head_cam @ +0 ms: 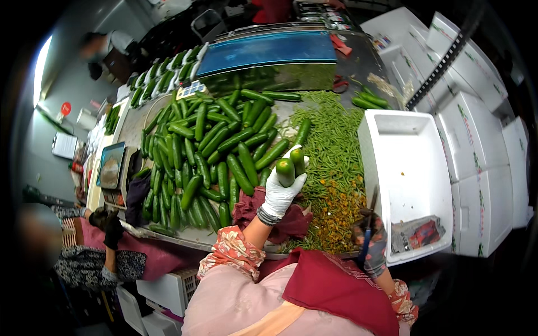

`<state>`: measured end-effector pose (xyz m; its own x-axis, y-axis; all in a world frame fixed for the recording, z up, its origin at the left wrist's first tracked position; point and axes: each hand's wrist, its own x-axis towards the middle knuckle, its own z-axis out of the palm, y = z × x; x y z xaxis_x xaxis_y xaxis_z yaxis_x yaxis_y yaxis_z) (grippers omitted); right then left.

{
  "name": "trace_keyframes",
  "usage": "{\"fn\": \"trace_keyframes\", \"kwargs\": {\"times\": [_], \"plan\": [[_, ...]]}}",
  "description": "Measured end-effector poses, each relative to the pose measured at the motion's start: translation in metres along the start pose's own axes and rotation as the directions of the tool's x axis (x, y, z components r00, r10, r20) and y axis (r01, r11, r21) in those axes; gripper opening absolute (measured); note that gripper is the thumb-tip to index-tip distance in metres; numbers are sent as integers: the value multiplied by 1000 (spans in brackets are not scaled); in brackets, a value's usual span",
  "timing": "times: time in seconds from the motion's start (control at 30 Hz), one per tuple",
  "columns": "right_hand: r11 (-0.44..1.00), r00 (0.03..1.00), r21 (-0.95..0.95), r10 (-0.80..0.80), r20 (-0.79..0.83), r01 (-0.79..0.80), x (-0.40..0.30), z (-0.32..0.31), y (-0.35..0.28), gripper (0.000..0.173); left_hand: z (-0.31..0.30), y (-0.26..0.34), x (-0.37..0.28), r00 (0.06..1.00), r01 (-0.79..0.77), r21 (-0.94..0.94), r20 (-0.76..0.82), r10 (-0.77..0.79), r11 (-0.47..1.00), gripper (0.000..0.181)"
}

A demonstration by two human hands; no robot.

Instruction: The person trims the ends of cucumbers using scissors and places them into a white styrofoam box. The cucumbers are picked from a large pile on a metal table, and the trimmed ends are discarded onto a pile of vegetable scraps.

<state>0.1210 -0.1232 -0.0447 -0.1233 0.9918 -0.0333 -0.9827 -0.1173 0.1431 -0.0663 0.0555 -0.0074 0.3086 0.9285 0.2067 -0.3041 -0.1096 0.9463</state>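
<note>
My left hand (280,195), in a white glove, grips two green cucumbers (286,172) with their ends pointing up towards me. A large heap of cucumbers (218,138) spreads on the table beyond it and to its left. Under the left wrist lies a crumpled dark-red cloth (252,206). My right hand (372,243), in a dark patterned glove, holds a blue-handled tool (367,241) with a dark narrow blade; its exact kind is unclear. Between my hands lie thin green stem-like pieces (332,138) and withered orange-yellow blossoms (336,210).
A white foam box (405,168) with a printed packet inside stands at right, before stacked foam boxes (475,168). At the back sits a blue-topped case (269,46), beside packed cucumbers (164,75). A co-worker's dark-gloved hands (107,224) are at left, near a scale (111,166).
</note>
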Motion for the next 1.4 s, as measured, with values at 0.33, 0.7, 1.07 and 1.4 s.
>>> {"fn": "trace_keyframes", "kwargs": {"times": [0.33, 0.7, 1.07, 1.4], "plan": [[-240, 810, -969, -556, 185, 57, 25, 38, -10, 35, -93, 40, 20, 899, -96, -239, -437, -19, 966, 42], [929, 999, -367, 50, -7, -49, 57, 37, 3, 49, -33, 42, -18, 905, 257, 140, 314, -289, 956, 48], [595, 951, -797, -177, -253, -102, 53, 78, 21, 48, 11, 25, -30, 753, 186, 337, 555, -354, 923, 49], [980, 978, -43, 192, -78, -196, 48, 37, 9, 47, 9, 26, -34, 720, 279, 296, 565, -403, 913, 45]]}}
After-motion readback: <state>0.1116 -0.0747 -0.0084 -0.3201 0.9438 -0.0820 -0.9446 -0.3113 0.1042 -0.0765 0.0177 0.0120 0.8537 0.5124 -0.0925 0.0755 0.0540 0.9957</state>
